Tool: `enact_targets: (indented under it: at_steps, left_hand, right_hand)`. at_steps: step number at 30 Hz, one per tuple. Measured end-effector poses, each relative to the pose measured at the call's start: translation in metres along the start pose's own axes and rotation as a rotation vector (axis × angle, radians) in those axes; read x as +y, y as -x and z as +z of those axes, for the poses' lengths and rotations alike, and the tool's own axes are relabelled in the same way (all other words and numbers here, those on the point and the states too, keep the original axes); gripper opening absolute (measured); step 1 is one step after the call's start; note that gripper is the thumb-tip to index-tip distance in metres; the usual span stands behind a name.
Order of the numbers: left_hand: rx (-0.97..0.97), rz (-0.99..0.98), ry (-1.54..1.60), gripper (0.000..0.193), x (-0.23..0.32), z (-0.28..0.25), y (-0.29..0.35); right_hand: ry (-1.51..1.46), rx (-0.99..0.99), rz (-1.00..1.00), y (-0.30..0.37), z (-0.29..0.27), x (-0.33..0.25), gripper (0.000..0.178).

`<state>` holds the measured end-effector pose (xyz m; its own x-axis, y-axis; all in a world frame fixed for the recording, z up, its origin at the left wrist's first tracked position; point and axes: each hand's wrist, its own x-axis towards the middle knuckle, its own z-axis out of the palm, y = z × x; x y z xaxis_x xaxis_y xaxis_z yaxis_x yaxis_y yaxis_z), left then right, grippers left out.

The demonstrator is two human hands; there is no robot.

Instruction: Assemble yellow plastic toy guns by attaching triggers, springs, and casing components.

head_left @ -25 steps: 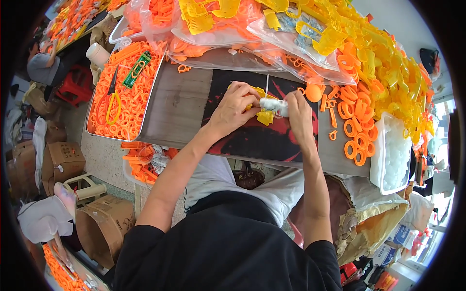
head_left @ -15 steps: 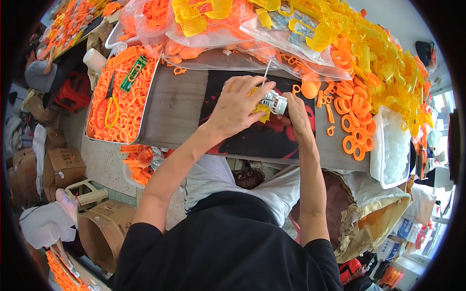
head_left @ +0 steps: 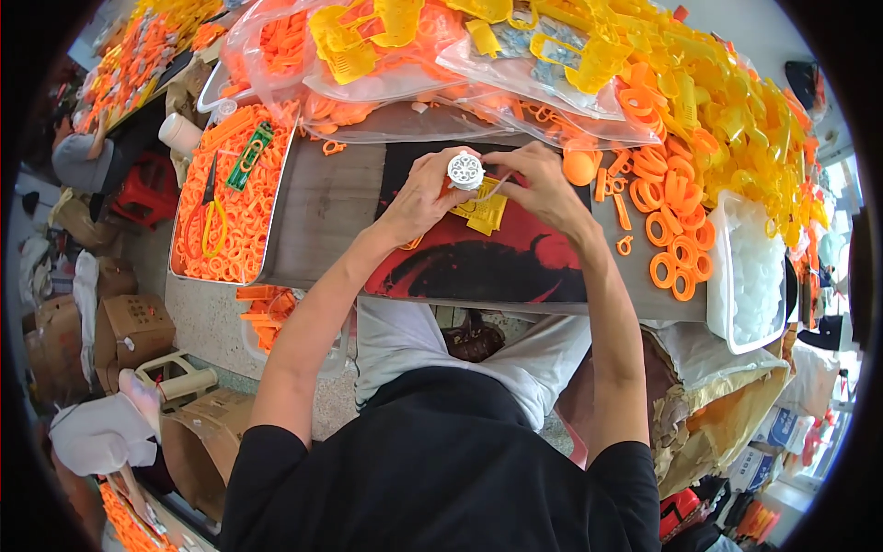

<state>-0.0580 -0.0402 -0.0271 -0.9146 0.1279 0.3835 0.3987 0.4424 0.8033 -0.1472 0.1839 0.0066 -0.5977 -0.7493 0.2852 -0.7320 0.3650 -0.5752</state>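
Observation:
My left hand [head_left: 425, 198] is closed around a white round plastic part [head_left: 465, 170], its openwork patterned end turned up. Beside it my right hand [head_left: 543, 184] pinches a thin pale strip [head_left: 495, 187] that runs toward the white part; where the strip ends is hidden. Below the fingers lies a yellow plastic frame piece [head_left: 486, 213], partly covered by my left hand. Under both hands is a black and red mat [head_left: 478, 262].
Left of the mat, a metal tray [head_left: 276, 216] holds small orange rings, with scissors [head_left: 210, 204] and a green strip [head_left: 250, 156] on top. Orange rings [head_left: 682, 250] and heaped yellow parts [head_left: 681, 87] lie right and behind. A white bin [head_left: 727, 317] holds translucent pieces.
The white part has turned so its patterned end faces up, and has moved left into my left hand's grip. My right hand has come off its end and shifted up and left.

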Motion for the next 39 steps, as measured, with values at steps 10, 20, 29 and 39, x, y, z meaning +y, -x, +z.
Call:
enact_targets:
  at_steps: [10,20,29,39]
  left_hand:
    - [-0.012,0.126,-0.196,0.051,-0.005,-0.004,0.004]
    - [0.031,0.114,-0.183,0.052,-0.015,0.004,0.003]
    - [0.042,0.088,-0.194,0.052,-0.013,0.004,0.007]
    - [0.025,0.081,-0.188,0.05,-0.013,0.005,0.005]
  right_hand:
    - [0.225,-0.021,-0.182,0.096,0.071,-0.115,0.022]
    - [0.005,0.364,0.543,0.037,0.103,-0.056,0.031]
    - [-0.49,0.482,0.662,0.033,0.104,-0.063,0.033]
    - [-0.465,0.37,0.541,0.053,0.083,-0.056,0.035]
